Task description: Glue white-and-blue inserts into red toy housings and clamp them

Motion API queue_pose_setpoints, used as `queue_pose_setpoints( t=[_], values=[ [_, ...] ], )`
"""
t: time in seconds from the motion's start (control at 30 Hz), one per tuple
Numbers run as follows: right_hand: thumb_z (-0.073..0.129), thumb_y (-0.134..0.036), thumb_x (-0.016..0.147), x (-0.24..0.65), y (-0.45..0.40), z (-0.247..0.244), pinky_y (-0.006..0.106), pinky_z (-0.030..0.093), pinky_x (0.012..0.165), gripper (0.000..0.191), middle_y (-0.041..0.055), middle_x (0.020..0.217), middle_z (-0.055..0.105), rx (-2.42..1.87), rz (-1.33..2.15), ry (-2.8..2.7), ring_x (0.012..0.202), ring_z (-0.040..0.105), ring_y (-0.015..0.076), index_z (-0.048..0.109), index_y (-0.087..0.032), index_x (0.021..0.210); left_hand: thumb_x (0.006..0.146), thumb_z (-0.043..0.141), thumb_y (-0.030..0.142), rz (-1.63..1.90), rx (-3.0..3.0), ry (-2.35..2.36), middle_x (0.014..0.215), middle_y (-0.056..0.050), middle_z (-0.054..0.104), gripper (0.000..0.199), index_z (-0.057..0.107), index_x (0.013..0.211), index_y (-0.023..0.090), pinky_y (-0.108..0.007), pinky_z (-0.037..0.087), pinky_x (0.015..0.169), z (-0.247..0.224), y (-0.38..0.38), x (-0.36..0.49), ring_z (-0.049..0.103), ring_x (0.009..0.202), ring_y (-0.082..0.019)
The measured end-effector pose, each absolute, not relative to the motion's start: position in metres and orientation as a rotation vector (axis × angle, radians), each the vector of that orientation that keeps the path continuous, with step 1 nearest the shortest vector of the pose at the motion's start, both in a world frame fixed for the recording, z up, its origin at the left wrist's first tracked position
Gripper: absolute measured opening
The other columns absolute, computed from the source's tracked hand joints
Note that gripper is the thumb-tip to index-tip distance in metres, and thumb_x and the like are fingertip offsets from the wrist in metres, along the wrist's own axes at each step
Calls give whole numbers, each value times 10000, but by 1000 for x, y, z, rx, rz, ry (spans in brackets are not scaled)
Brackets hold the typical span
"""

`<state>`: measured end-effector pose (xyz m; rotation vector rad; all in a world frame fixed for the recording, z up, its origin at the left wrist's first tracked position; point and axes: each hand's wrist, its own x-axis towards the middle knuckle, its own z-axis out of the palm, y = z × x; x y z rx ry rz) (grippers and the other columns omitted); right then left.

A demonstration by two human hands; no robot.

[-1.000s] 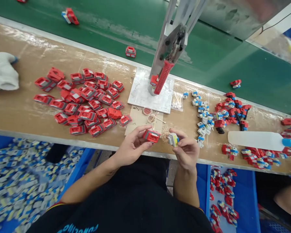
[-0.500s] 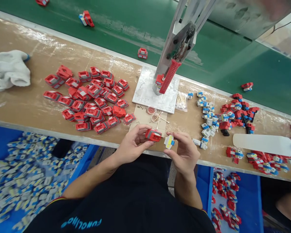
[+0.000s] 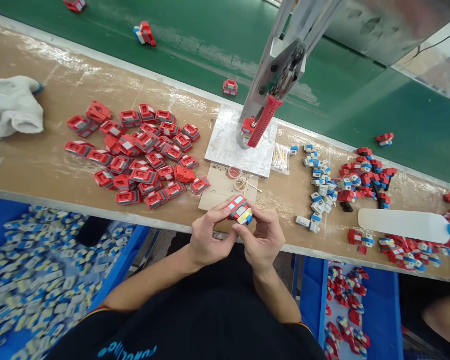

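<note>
Just in front of my body, my left hand (image 3: 211, 237) pinches a red and grey plastic toy part (image 3: 237, 204) with light window patches. My right hand (image 3: 263, 236) has its fingers closed on a small white, yellow and blue toy part (image 3: 245, 218). The two parts touch; whether they are locked together I cannot tell. Beyond the hands, a piece of cardboard (image 3: 212, 193) carries two small round dishes, one reddish (image 3: 234, 172) and one pale (image 3: 240, 184), with cotton swabs by them. A hand press (image 3: 264, 121) with a red handle stands on a metal plate (image 3: 225, 136).
Many red parts (image 3: 144, 175) lie on the left of the table, near a white glove (image 3: 13, 107). White-blue parts (image 3: 321, 191), red assemblies (image 3: 365, 175) and a white bottle (image 3: 401, 225) lie right. Blue bins (image 3: 125, 260) sit below; a green belt (image 3: 187, 45) runs behind.
My right hand has moved left and brought the white part against the red one. The red part has been turned so its windows show. The view has shifted slightly.
</note>
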<state>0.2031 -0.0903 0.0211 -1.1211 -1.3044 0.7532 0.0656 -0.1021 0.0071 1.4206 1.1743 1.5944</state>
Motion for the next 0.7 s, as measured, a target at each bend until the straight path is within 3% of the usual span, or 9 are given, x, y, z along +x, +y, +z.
queue_pose_setpoints(
  t=[0.1, 0.3, 0.47, 0.57, 0.7],
  values=[
    [967, -373, 800, 206, -87, 17, 525, 682, 968, 395, 71, 1059, 784, -1149, 736, -1307, 1104, 799, 318, 777, -315, 1142, 763, 900, 169, 1540, 1383, 1108, 1291, -195, 804, 538, 664, 1246, 195, -405, 705, 985, 7, -100, 62, 805, 1213, -345],
    [774, -376, 992, 207, -86, 26, 527, 694, 943, 271, 46, 961, 767, -1018, 764, -1499, 1088, 802, 298, 800, -426, 1257, 732, 1009, 333, 1557, 1047, 1035, 1124, -120, 852, 497, 661, 1064, 209, -297, 720, 814, 10, -97, 62, 866, 960, -251],
    [640, -439, 1064, 217, -63, 46, 464, 680, 841, 285, 78, 1180, 754, -1036, 685, -1580, 1003, 768, 259, 774, -411, 1314, 693, 1035, 390, 1506, 841, 968, 919, -56, 838, 523, 604, 928, 209, -262, 691, 719, 17, -85, 49, 857, 825, -222],
    [648, -502, 1049, 229, -10, 61, 414, 639, 856, 274, 72, 1350, 704, -1008, 719, -1569, 1059, 720, 236, 760, -387, 1271, 670, 1047, 379, 1608, 786, 947, 837, -14, 815, 531, 607, 916, 210, -222, 656, 662, 19, -70, 29, 818, 716, -172],
    [748, -571, 966, 239, 63, 75, 389, 619, 896, 287, 52, 1280, 741, -977, 1017, -1806, 1124, 701, 229, 762, -334, 1125, 641, 1063, 371, 1669, 671, 949, 837, 1, 817, 545, 618, 913, 211, -262, 682, 740, 23, -56, 1, 808, 732, -160]
  ],
)
